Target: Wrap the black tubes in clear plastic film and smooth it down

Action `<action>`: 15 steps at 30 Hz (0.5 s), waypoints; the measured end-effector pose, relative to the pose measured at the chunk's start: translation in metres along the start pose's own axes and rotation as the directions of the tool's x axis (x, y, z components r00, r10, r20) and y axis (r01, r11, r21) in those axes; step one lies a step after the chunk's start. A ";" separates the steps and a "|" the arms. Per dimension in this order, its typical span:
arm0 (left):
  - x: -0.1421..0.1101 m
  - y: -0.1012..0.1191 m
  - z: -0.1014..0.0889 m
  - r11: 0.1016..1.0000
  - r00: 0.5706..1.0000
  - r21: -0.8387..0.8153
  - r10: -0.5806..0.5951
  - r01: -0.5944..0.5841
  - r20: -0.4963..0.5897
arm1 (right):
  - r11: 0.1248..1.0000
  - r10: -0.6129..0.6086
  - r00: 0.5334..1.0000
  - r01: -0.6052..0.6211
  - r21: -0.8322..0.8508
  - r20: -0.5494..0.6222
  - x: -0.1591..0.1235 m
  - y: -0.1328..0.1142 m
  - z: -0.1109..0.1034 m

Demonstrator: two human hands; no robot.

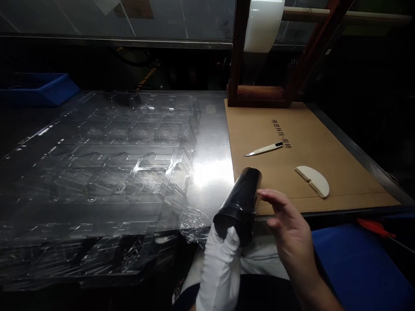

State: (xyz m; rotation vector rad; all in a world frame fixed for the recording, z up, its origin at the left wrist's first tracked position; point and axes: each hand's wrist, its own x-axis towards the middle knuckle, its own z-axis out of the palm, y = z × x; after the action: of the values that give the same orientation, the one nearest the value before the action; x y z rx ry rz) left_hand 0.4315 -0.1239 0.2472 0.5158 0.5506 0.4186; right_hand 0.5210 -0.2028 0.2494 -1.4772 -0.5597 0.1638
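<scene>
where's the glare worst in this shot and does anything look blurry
In the head view, the worst glare is the bright patch on the metal table, with white streaks across the clear plastic tray. In that view, the black roll in the white-gloved left hand and the right hand look slightly soft, the background falls into deep shadow, and the long table edges bow from lens distortion.

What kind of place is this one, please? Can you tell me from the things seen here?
Probably a packaging workshop: a large clear plastic tray lies on a metal bench, near a cardboard sheet with a utility knife, and a white roll.
</scene>
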 end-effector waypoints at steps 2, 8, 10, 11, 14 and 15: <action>0.001 -0.002 -0.001 1.000 1.000 0.009 0.007 -0.006 -0.017 | 1.000 0.023 1.000 -0.022 -0.020 0.011 0.000 0.000 0.002; -0.001 0.006 -0.022 0.967 0.997 0.255 -0.041 0.023 0.067 | 0.984 0.151 0.987 -0.144 -0.107 0.061 0.024 -0.015 -0.012; -0.003 0.018 -0.030 0.934 0.979 0.344 -0.152 0.097 0.137 | 0.974 0.192 0.975 -0.176 -0.141 0.109 0.043 -0.022 -0.022; -0.004 0.024 -0.033 0.919 0.967 0.375 -0.192 0.117 0.169 | 0.970 0.210 0.967 -0.187 -0.154 0.147 0.052 -0.025 -0.026; -0.002 0.039 -0.039 0.890 0.945 0.453 -0.192 0.053 0.266 | 0.962 0.265 0.929 -0.236 -0.138 0.258 0.079 -0.029 -0.036; 0.000 0.043 -0.041 0.878 0.940 0.479 -0.176 0.015 0.292 | 0.961 0.275 0.919 -0.250 -0.119 0.282 0.086 -0.028 -0.037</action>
State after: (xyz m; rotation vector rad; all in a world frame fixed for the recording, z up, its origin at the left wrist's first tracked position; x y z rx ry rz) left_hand 0.3974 -0.0762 0.2416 1.0051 0.3477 0.0882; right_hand 0.6057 -0.2017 0.2985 -1.6156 -0.6108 0.5883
